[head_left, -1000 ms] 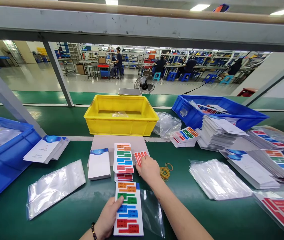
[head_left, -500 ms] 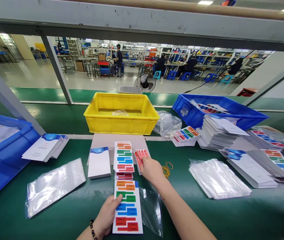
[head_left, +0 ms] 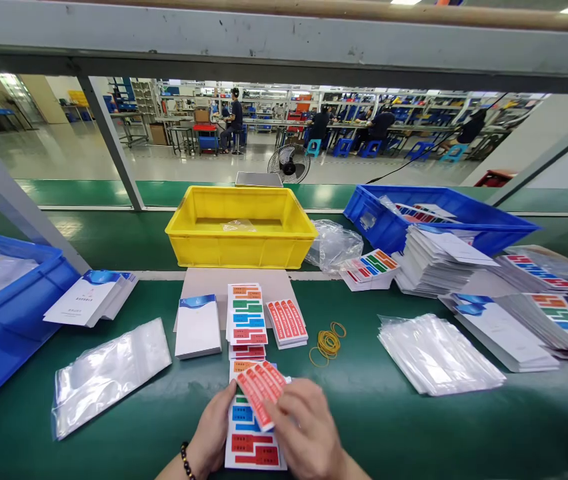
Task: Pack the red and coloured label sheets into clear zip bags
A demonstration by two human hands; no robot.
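Near the front edge of the green belt, my left hand (head_left: 213, 430) grips the left edge of a multicolour label sheet (head_left: 253, 445) lying on a clear bag. My right hand (head_left: 305, 427) pinches a small red label card (head_left: 261, 391) and holds it tilted over the top of that sheet. Just beyond lie a stack of red label cards (head_left: 287, 323), a stack of multicolour sheets (head_left: 247, 313) and a white-and-blue booklet (head_left: 197, 326).
A yellow bin (head_left: 241, 250) stands behind the stacks. Blue bins sit at far left (head_left: 9, 320) and back right (head_left: 444, 220). Clear bags (head_left: 107, 373) lie left, more bags (head_left: 439, 353) and paper stacks right. Rubber bands (head_left: 327, 343) rest beside the red cards.
My right hand left the red card stack with one red card and drew back toward me, bringing it over the multicolour sheet that my left hand holds.
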